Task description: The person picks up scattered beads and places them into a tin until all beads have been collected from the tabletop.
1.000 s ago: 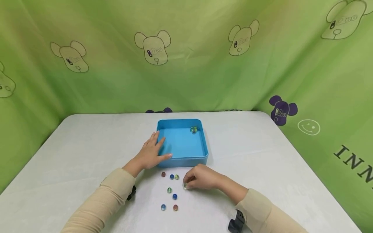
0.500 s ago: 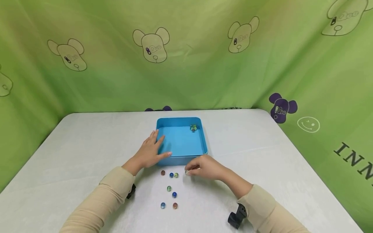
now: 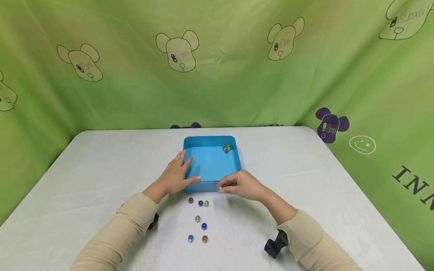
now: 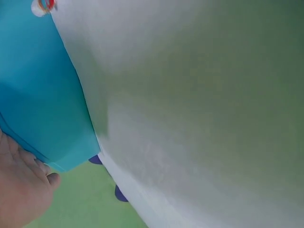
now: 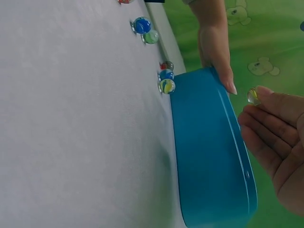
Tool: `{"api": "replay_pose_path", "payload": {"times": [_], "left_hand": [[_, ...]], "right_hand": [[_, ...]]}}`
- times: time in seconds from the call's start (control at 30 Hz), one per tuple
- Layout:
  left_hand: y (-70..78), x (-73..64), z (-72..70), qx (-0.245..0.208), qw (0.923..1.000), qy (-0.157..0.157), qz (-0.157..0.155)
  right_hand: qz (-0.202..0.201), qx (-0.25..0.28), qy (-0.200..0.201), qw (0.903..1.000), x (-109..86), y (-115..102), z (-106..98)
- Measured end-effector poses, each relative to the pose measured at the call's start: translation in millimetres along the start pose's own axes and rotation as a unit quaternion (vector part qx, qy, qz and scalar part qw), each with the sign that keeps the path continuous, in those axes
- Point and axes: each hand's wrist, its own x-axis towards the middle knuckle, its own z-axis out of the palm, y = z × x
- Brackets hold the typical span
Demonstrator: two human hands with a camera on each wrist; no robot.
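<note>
Between thumb and fingers, my right hand (image 3: 242,185) pinches a clear glass marble (image 5: 253,96) with a yellow-green swirl, just in front of the near wall of a blue square box (image 3: 211,187). My left hand (image 3: 173,176) rests on the box's left rim, fingers spread and straight. A small cluster of marbles (image 3: 226,148) lies in the box's far right corner. On the table before the box lie several loose marbles: a brown one (image 3: 191,200), a blue one (image 3: 200,203) touching a yellow-green one (image 3: 206,203), and a green one (image 3: 198,218).
Nearer the person are a dark blue marble (image 3: 204,226), a light blue one (image 3: 191,238) and a reddish one (image 3: 205,239). A white cloth covers the table (image 3: 298,165). Green printed fabric (image 3: 230,86) hangs behind and to the right.
My right hand has lifted the marble off the table and carried it forward to the box's near wall. The left hand has stayed on the left rim.
</note>
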Motion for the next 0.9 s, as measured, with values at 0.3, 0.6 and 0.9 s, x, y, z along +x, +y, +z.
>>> {"api": "replay_pose_path", "payload": {"times": [0.3, 0.6, 0.9], "left_hand": [[0.9, 0.8, -1.8, -0.003, 1.0, -0.008, 0.003], [0.6, 0.8, -1.5, -0.006, 0.9998, -0.016, 0.0], [0.0, 0.2, -2.4, -0.012, 0.9998, -0.016, 0.001]], "right_hand": [[0.015, 0.013, 0.011, 0.9997, -0.6, -18, -7], [0.037, 0.051, 0.028, 0.9976, 6.4, 0, -10], [0.036, 0.053, 0.045, 0.997, 11.2, 8, -18]]}}
